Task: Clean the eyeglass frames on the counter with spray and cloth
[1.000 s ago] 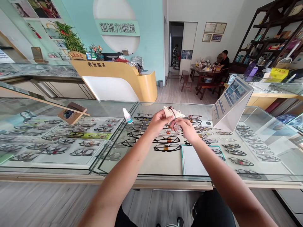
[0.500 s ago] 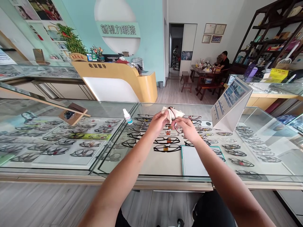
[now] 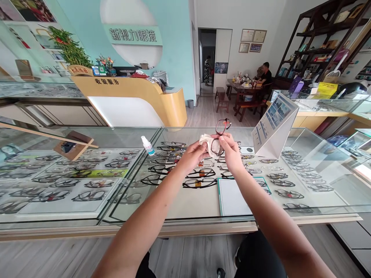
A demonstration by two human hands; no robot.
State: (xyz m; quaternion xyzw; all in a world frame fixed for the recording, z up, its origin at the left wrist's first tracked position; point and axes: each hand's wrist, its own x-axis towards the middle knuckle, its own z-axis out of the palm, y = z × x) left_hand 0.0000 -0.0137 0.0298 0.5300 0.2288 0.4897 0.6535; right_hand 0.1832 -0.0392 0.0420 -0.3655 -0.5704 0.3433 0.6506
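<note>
My right hand (image 3: 231, 150) is closed on a pair of eyeglasses (image 3: 222, 126) with dark, reddish frames, tilted so one lens points up and away. In my left hand (image 3: 193, 154) is a crumpled cream cleaning cloth (image 3: 206, 141), pinched between thumb and fingers. The cloth lies against the lower lens, and the two hands are close together above the glass counter. To their left stands a small white spray bottle (image 3: 148, 146) with a blue label, apart from both hands.
Below the hands, the glass display case (image 3: 174, 204) holds rows of eyeglasses (image 3: 199, 182) and a white board with a teal edge (image 3: 234, 197). A folded display card (image 3: 274, 125) stands at right, a wooden-framed mirror (image 3: 75, 144) at left. A person (image 3: 265, 75) sits at a far table.
The eyeglasses have turned in my right hand, so one lens now stands up above the fingers. My left hand still holds the cloth against them. The view has shifted slightly right.
</note>
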